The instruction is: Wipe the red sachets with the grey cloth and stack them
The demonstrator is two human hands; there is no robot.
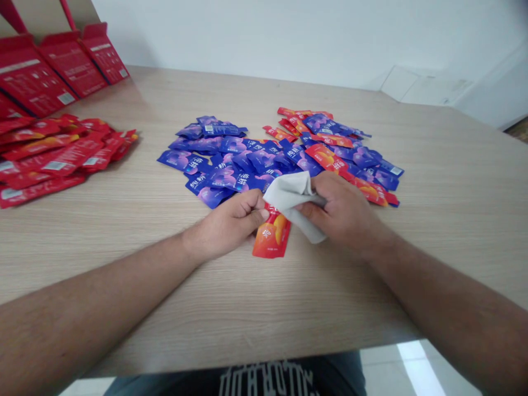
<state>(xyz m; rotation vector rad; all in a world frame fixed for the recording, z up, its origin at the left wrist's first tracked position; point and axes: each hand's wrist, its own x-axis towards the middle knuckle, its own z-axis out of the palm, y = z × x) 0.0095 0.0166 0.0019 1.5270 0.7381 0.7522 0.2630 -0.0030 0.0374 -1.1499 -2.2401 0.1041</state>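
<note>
Between my thumb and fingers, my left hand (235,220) pinches an orange-red sachet (270,236) near its upper left edge. The sachet's printed front faces me and its top lies partly under a cloth. My right hand (344,212) is closed on that light grey cloth (295,192), which is bunched and touches the sachet's upper end. Just beyond both hands spreads a pile of blue-purple sachets (231,168). Several orange-red sachets (328,157) lie mixed in at the pile's right side.
A heap of red sachets (70,148) lies on the left of the wooden table (198,319). Behind it stand red cardboard boxes (74,63) with raised flaps. A white wall (268,44) runs along the table's far edge.
</note>
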